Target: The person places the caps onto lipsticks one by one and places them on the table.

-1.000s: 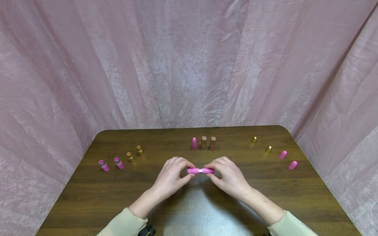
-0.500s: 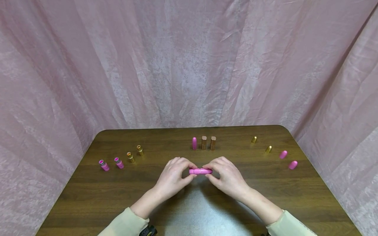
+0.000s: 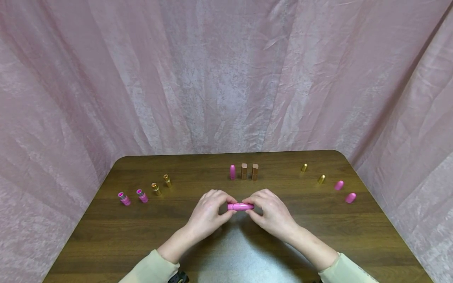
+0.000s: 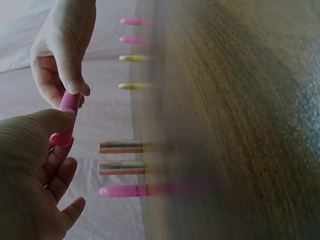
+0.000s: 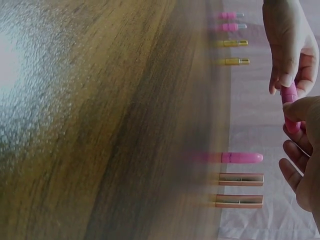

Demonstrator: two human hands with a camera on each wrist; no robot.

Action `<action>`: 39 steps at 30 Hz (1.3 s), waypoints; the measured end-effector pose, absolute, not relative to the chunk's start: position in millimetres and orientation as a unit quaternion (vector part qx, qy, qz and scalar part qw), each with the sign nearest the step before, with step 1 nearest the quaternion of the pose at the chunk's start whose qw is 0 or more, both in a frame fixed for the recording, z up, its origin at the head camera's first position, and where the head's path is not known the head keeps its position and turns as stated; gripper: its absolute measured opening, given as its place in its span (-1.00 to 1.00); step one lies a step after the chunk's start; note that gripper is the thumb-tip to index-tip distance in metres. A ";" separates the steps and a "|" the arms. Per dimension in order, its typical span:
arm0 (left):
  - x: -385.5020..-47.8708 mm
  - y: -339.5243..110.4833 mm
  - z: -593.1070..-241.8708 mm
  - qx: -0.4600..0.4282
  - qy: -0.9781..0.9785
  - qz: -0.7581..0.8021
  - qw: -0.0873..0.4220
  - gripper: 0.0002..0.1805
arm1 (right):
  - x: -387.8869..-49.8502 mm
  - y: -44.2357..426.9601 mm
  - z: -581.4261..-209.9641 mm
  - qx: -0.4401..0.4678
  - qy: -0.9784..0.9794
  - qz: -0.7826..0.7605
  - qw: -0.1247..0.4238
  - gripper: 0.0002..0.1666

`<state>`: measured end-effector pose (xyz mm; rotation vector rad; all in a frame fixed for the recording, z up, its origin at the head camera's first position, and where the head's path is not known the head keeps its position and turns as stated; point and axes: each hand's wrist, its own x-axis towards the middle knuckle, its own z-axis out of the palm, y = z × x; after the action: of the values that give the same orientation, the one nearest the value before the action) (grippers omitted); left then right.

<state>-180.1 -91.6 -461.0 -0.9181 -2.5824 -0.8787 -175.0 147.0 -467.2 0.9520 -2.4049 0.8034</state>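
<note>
A pink lipstick point(image 3: 240, 206) lies level between the hands above the middle of the table, its cap against its base and no silver band showing. My left hand point(image 3: 208, 211) pinches the base end between thumb and fingers. At the rounded cap end, my right hand point(image 3: 273, 212) pinches from the other side. Both wrist views show the thumbs along the tube; parts of it are hidden behind them. Just beyond the hands stand a closed pink lipstick point(image 3: 232, 172) and two copper-coloured lipsticks point(image 3: 244, 171), all upright.
On the left of the wooden table point(image 3: 170, 224) stand two uncapped pink lipstick bases point(image 3: 142, 195) and two gold bases point(image 3: 156, 189). Two gold caps point(image 3: 321, 179) and two pink caps point(image 3: 350, 197) stand on the right. A pink curtain point(image 3: 226, 78) hangs behind.
The hands have come slightly closer together. The pink cap has slid over the silver band of the base, which showed one second ago and is now covered.
</note>
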 end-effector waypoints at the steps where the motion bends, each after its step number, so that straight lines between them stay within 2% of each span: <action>1: -179.9 -91.4 -461.1 -0.316 -0.889 -0.303 0.131 -0.78 | -174.8 147.0 -467.3 0.344 -0.867 0.291 0.216 -0.68; 22: -179.6 -88.4 -462.9 -0.316 -0.889 -0.302 0.137 -0.80 | -172.5 146.6 -470.6 0.346 -0.860 0.302 0.221 -0.67; 30: -179.7 -88.6 -464.5 -0.307 -0.908 -0.249 0.141 -0.74 | -172.9 145.3 -470.1 0.337 -0.868 0.294 0.215 -0.68; 39: -182.6 -89.6 -465.5 -0.319 -0.912 -0.209 0.153 -0.79 | -172.4 141.9 -468.3 0.344 -0.859 0.308 0.223 -0.63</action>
<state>-182.6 -89.6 -465.5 -0.9153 -2.6155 -0.6005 -172.4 141.9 -468.3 0.9500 -2.3709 0.8503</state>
